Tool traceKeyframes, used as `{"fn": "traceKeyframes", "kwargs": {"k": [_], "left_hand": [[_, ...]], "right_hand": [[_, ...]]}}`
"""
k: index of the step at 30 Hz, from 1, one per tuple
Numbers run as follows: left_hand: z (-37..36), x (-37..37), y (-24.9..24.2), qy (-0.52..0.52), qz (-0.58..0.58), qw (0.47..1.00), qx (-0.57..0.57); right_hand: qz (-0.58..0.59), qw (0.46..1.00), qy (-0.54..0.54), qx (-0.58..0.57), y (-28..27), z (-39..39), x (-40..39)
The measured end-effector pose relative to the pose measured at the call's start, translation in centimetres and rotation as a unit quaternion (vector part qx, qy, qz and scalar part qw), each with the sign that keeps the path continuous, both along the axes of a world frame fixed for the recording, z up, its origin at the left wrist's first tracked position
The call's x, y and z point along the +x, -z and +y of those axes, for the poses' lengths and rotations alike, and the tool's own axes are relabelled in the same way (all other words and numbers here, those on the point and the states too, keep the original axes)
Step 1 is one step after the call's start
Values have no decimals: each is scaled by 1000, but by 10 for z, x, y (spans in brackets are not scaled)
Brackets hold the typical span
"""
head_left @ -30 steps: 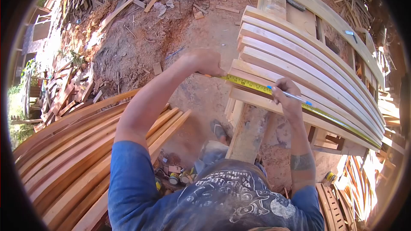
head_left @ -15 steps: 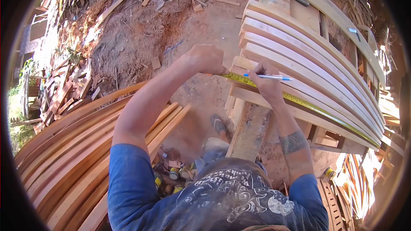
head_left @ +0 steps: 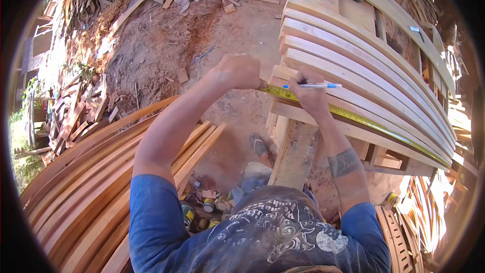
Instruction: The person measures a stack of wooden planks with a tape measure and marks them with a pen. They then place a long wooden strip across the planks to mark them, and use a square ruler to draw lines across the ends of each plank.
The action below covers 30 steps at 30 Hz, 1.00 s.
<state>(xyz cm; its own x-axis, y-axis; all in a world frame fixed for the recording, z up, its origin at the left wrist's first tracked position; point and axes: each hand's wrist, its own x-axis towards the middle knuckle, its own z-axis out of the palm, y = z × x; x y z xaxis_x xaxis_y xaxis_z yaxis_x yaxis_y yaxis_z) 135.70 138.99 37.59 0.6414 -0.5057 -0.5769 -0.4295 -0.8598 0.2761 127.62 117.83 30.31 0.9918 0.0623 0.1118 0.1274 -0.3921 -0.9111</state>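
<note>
A yellow measuring tape (head_left: pixel 364 119) runs along a light wooden board, from its near left end to the far right. My left hand (head_left: pixel 239 72) is closed on the tape's left end, just past the board's end. My right hand (head_left: pixel 309 89) holds a blue and white pen (head_left: pixel 321 85) between its fingers, over the tape near the board's left end. The pen lies nearly level, its blue end pointing left. Several pale boards (head_left: pixel 323 60) lie side by side beyond the tape.
Long reddish boards (head_left: pixel 96 192) are stacked at the left. A wooden beam (head_left: pixel 295 151) stands in front of my body. Scrap wood (head_left: pixel 78 111) is heaped at the far left. Small cans (head_left: pixel 208 205) sit low beside my shirt. A slatted piece (head_left: pixel 395 237) is at the lower right.
Both hands have shifted very slightly left in the view, along with the boards. The right hand with the pen is a little higher. The grips look the same.
</note>
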Motion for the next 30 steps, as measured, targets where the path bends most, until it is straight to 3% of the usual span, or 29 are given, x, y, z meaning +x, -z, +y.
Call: {"fn": "traceKeyframes", "kwargs": {"k": [30], "left_hand": [[-5, 2, 3, 12, 3, 999, 34]], "right_hand": [[-52, 998, -3, -29, -12, 7, -1]]}}
